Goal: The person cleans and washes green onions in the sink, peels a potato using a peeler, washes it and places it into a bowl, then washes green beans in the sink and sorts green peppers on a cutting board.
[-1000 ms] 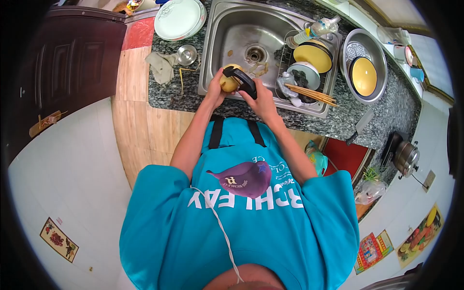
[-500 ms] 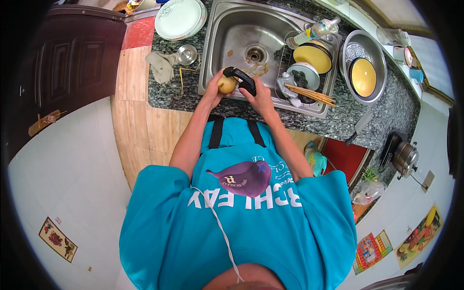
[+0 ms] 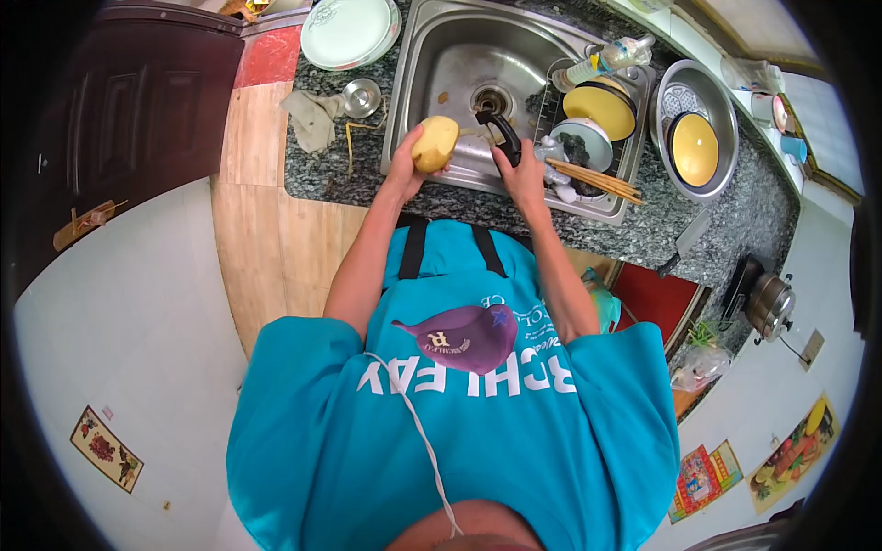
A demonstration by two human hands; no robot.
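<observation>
A person in a loose teal shirt (image 3: 441, 432) stands over a kitchen sink, the fingers of the left hand (image 3: 405, 172) curled around a rounded potato (image 3: 435, 144) held up above the near edge. The right hand (image 3: 524, 176), its fingers wrapped snugly about the handle, grips a black peeler (image 3: 503, 138) just beside the potato, the two apart. The work looks partly done: smooth, pale flesh shows on the upper side, while rougher brownish skin remains below; the underside is hidden. Beyond, a brown scrap (image 3: 443, 97) lies in the brushed-metal sink (image 3: 450, 73), near the round drain (image 3: 492, 100). To the right, slender wooden chopsticks (image 3: 595, 179) and a glossy yellow bowl (image 3: 602, 112) sit above speckled stone counter (image 3: 661, 225); smooth white plates (image 3: 344, 35) rest at far left.
</observation>
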